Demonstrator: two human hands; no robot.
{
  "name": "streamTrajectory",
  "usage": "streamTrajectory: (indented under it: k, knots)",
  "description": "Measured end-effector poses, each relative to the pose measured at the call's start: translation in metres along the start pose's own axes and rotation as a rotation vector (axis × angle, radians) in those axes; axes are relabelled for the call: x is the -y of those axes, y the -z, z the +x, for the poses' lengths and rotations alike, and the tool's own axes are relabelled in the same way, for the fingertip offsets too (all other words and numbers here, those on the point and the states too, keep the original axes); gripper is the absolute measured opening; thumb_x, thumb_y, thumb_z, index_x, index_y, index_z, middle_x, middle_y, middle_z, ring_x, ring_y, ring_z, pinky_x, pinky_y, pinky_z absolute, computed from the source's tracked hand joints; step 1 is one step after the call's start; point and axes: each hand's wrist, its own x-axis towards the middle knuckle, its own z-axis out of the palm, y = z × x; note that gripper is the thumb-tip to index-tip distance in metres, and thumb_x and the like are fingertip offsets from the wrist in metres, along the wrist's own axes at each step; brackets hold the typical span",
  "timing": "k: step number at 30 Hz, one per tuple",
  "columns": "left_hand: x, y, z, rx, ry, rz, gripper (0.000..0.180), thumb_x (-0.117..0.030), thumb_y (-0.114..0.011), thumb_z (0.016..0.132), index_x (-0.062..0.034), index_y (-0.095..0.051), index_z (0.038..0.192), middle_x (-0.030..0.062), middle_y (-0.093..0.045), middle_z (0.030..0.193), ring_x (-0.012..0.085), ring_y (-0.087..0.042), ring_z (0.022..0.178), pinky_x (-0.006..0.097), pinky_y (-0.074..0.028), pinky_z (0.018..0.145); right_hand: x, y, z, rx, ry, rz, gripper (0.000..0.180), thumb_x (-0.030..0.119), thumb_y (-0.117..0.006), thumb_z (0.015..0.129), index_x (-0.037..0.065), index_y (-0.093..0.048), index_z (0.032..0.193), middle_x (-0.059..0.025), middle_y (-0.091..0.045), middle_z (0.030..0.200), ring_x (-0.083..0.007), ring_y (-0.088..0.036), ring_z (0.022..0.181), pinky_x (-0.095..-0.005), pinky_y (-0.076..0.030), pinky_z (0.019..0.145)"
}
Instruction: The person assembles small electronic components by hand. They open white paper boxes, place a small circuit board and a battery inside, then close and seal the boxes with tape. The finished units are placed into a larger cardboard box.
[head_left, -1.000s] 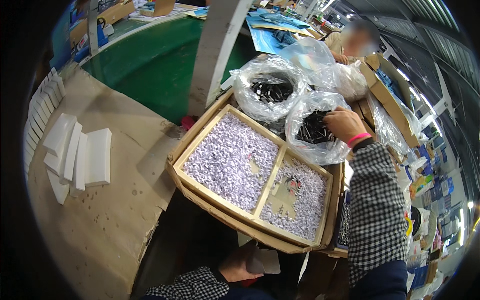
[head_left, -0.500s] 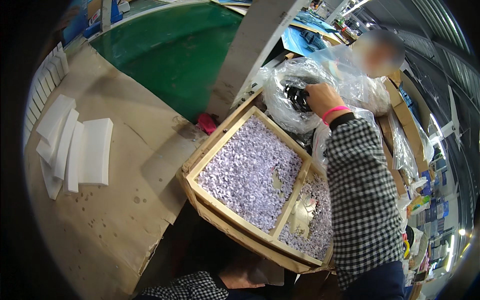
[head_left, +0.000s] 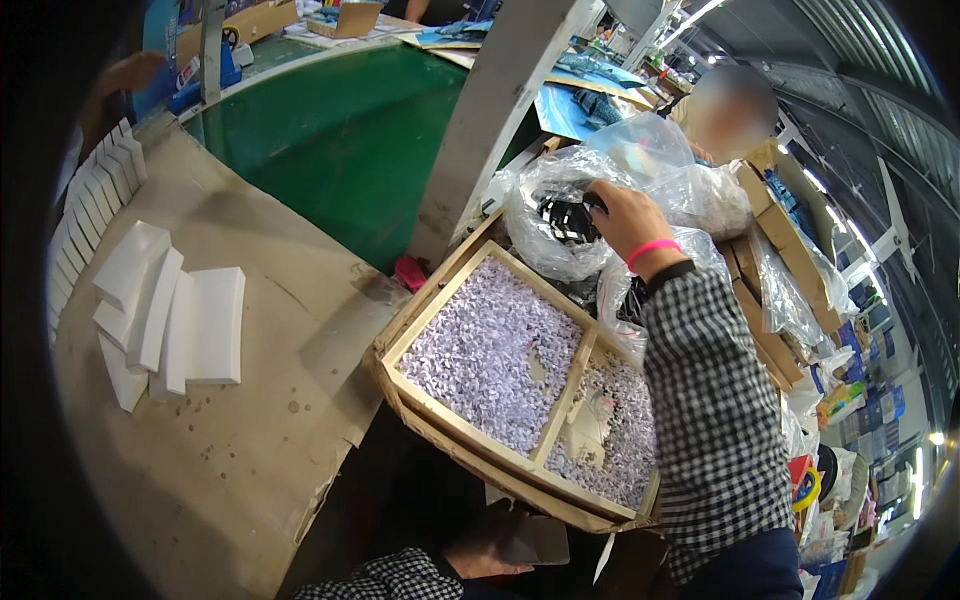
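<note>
Reaching into a clear plastic bag [head_left: 560,215] of small black parts [head_left: 565,215], right hand [head_left: 625,215] with fingers curled at the bag's mouth, apparently closing on the parts; whether any piece is actually pinched cannot be told, fingertips hidden by the plastic. Pink band [head_left: 652,250] at the wrist, checked sleeve [head_left: 710,400] running back toward the lower edge. Left hand [head_left: 480,555] low and close to the body, resting under the near edge of a wooden two-compartment tray [head_left: 480,440], curled against a small white card [head_left: 535,540]; grip not clearly readable. Just below the right hand, tray compartments filled with small pale lilac chips [head_left: 480,350], bare patches showing in both. Second bag [head_left: 625,300] of dark parts beside the right forearm. Well to the left of both hands, white blocks [head_left: 170,320] lying on the cardboard-covered desk [head_left: 230,450]; a green surface [head_left: 340,130] beyond. Judged progress: picking from the bag under way, nothing yet carried to the tray, blocks untouched. Compared with the frame half a second earlier: right hand in the same upper bag, hardly shifted; a full second earlier, same hand at the nearer bag instead, so moved one bag farther away since then.
</note>
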Motion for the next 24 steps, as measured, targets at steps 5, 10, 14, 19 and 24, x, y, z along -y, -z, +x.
streamTrajectory:
  k: [5, 10, 14, 19, 24]
  knots:
    - [-0.003, -0.007, 0.003, -0.072, -0.082, -0.056, 0.060, -0.020, -0.082, 0.063, -0.0010, -0.051, 0.111, 0.0182, -0.056, 0.101, 0.0379, -0.054, 0.097, 0.045, -0.045, 0.084, 0.030, 0.080, -0.084, -0.020, 0.130, 0.116, 0.021, 0.019, -0.061, 0.084, 0.009, -0.061, 0.103, -0.0156, -0.066, 0.086, -0.0335, -0.064, 0.081, -0.0414, -0.050, 0.073]
    - [-0.030, -0.011, -0.013, -0.207, 0.026, 0.095, 0.060, -0.020, -0.082, 0.061, -0.0013, -0.051, 0.108, 0.0185, -0.057, 0.102, 0.0371, -0.055, 0.096, 0.043, -0.047, 0.082, 0.066, 0.138, -0.190, 0.036, 0.081, 0.318, 0.019, 0.012, -0.069, 0.080, 0.006, -0.067, 0.098, -0.0104, -0.067, 0.083, -0.0199, -0.062, 0.066, -0.0299, -0.050, 0.062]
    - [-0.054, -0.017, -0.027, -0.211, 0.072, 0.253, 0.073, -0.028, -0.084, 0.063, -0.0017, -0.047, 0.119, 0.0186, -0.056, 0.108, 0.0365, -0.055, 0.101, 0.042, -0.045, 0.088, 0.091, 0.159, -0.259, 0.026, -0.042, 0.408, 0.020, 0.010, -0.072, 0.078, 0.007, -0.067, 0.097, -0.0096, -0.067, 0.082, -0.0193, -0.062, 0.064, -0.0284, -0.051, 0.061]
    - [-0.076, -0.024, -0.032, -0.273, 0.010, 0.287, 0.086, -0.035, -0.085, 0.063, -0.0030, -0.039, 0.128, 0.0195, -0.051, 0.118, 0.0373, -0.050, 0.108, 0.043, -0.042, 0.095, 0.106, 0.170, -0.325, 0.082, -0.357, 0.598, 0.019, 0.011, -0.071, 0.079, 0.006, -0.066, 0.097, -0.0120, -0.067, 0.086, -0.0249, -0.066, 0.075, -0.0305, -0.052, 0.067]
    - [-0.093, -0.026, -0.028, -0.397, -0.109, 0.412, 0.087, -0.026, -0.085, 0.061, -0.0045, -0.037, 0.130, 0.0178, -0.049, 0.121, 0.0370, -0.049, 0.108, 0.044, -0.042, 0.094, 0.113, 0.154, -0.363, -0.002, -0.423, 0.774, 0.020, 0.008, -0.071, 0.078, 0.004, -0.066, 0.098, -0.0094, -0.065, 0.083, -0.0181, -0.063, 0.072, -0.0258, -0.049, 0.066]
